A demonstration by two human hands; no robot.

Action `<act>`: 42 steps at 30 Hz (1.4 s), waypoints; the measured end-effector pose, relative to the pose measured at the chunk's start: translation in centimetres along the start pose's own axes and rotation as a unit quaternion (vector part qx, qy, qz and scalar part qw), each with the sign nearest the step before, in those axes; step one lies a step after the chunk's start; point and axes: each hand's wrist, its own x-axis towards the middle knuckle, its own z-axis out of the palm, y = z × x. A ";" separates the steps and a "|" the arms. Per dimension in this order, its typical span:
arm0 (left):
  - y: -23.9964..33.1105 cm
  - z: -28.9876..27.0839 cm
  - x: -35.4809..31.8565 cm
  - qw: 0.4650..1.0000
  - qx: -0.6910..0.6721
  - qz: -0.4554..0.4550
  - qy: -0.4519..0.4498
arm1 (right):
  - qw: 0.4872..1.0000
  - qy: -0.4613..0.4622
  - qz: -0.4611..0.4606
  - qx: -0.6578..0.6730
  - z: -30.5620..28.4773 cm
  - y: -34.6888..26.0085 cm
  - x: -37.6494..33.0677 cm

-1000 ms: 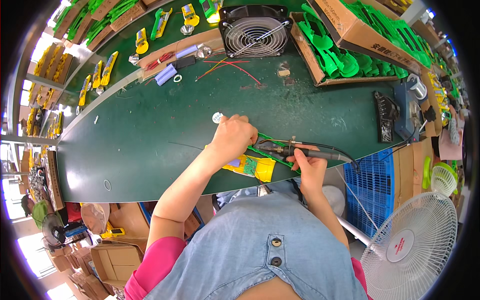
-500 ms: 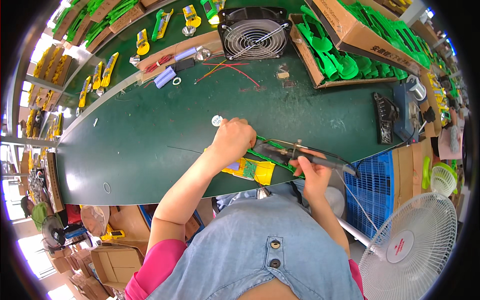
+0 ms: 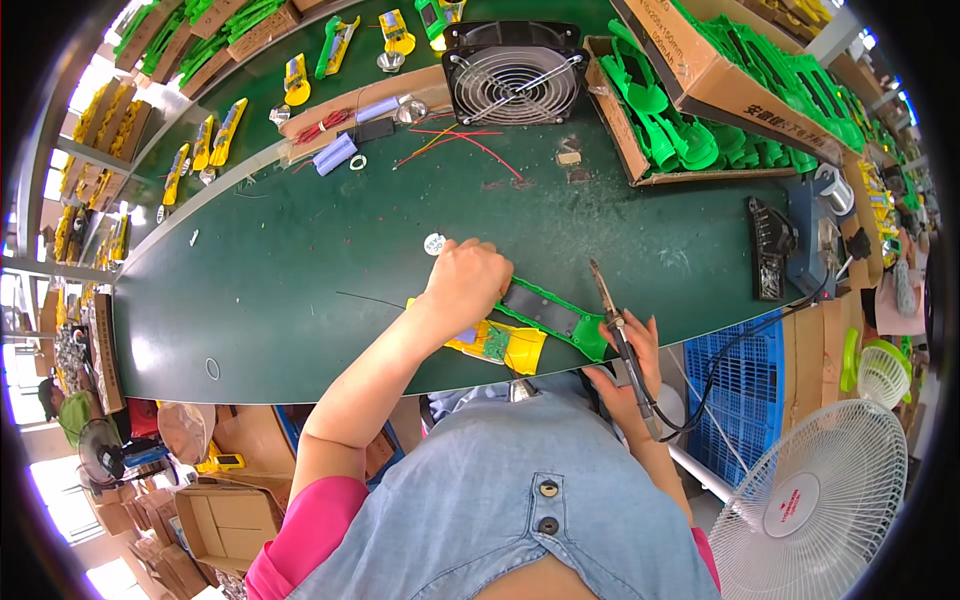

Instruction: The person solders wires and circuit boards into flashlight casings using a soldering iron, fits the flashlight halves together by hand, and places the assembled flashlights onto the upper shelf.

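Observation:
My left hand (image 3: 466,283) is closed around the far-left end of a long green plastic housing (image 3: 545,310), which lies at a slant with its dark inner strip facing up. My right hand (image 3: 628,372) holds a soldering iron (image 3: 624,348) near the housing's right end. Its tip points away from me, off the housing, and its black cable trails to the right. A yellow housing (image 3: 525,347) lies beneath my left wrist, near the table edge, with a small green circuit board (image 3: 496,341) and a purple battery cell partly hidden by my forearm.
A black metal fan (image 3: 516,75) stands at the back. Boxes of green housings (image 3: 690,140) sit back right. A soldering station (image 3: 815,225) and a black iron stand (image 3: 768,245) are at the right. Purple cells (image 3: 334,154) and red wires lie back left. A white fan (image 3: 800,500) stands beside the table.
The soldering iron has swung from lying over the green housing to pointing away from me, clear of it. My right hand has turned and lowered slightly. My left hand stays put.

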 end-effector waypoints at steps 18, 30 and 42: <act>-0.8 -5.5 -1.6 0.926 -0.352 0.072 0.114 | 1.000 -0.012 0.018 0.004 0.3 0.3 0.0; 3.8 -0.3 -4.5 0.981 -0.022 0.146 0.126 | 0.999 -0.013 0.005 0.033 0.3 0.1 0.5; 5.1 2.3 -2.4 0.974 -0.048 0.040 0.219 | 0.990 -0.090 0.024 0.109 1.5 -0.6 4.0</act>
